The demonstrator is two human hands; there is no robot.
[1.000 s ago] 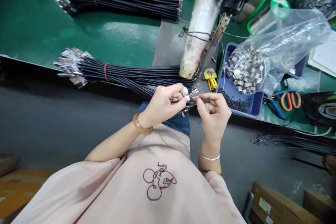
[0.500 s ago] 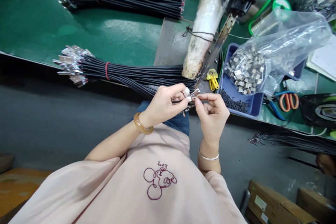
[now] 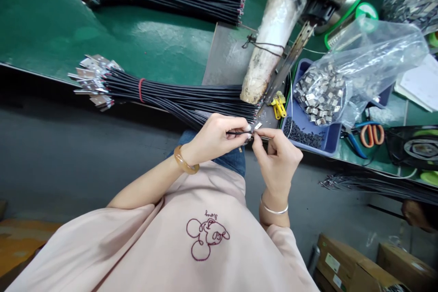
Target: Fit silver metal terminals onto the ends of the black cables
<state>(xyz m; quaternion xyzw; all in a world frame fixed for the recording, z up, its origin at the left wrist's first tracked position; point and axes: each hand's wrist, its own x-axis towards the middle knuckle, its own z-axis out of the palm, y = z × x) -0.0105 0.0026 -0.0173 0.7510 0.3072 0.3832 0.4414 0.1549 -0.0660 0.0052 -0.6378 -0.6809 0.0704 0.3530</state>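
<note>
head view, left hand: fingers pinched on a thin black cable, keeping its end steady.
right hand: fingers nipping a tiny metal clip, I think, right at the cable tip.
table: green mat, bundled cables, blue tray of clips close by.

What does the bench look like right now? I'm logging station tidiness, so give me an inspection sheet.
Surface: green bench mat, worn patches.
Job's things: thin black wire and small metal clip, pinched between both hands.
Clutter: bag of metal clips in blue tray; orange-handled scissors; yellow clip.
Grippers: left hand shut on the wire; right hand at the clip.
Cables: two banded black wire bundles.
Surroundings: cardboard boxes on the floor.
</note>
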